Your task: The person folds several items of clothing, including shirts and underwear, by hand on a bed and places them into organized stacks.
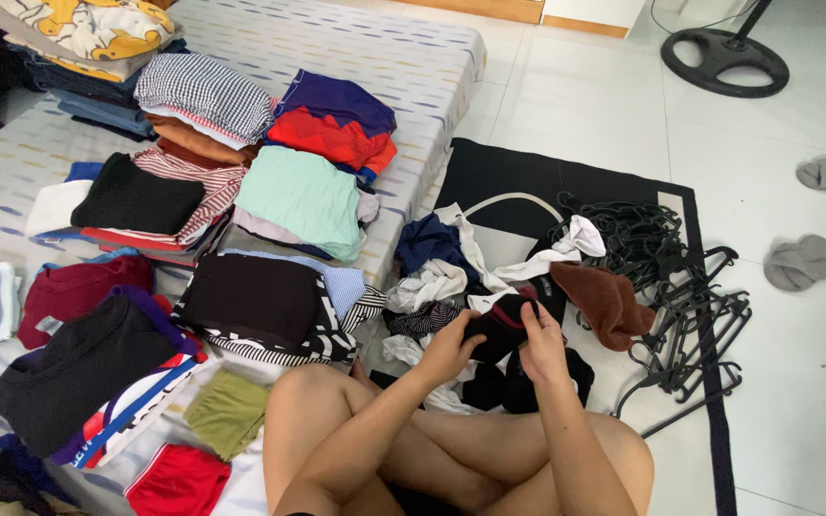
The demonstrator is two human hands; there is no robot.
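Sitting cross-legged, I grip a small dark garment (501,325) with both hands just above my knees, my left hand (448,350) closed on its near edge and my right hand (540,346) pinching its top. Just beyond lies a heap of unfolded clothes (451,272) with a brown cloth (607,301) beside it and a tangle of black hangers (681,306) on the dark mat (528,172). To my left, folded stacks (270,205) cover the mattress (403,57); farthest off stands a fan base (725,59).
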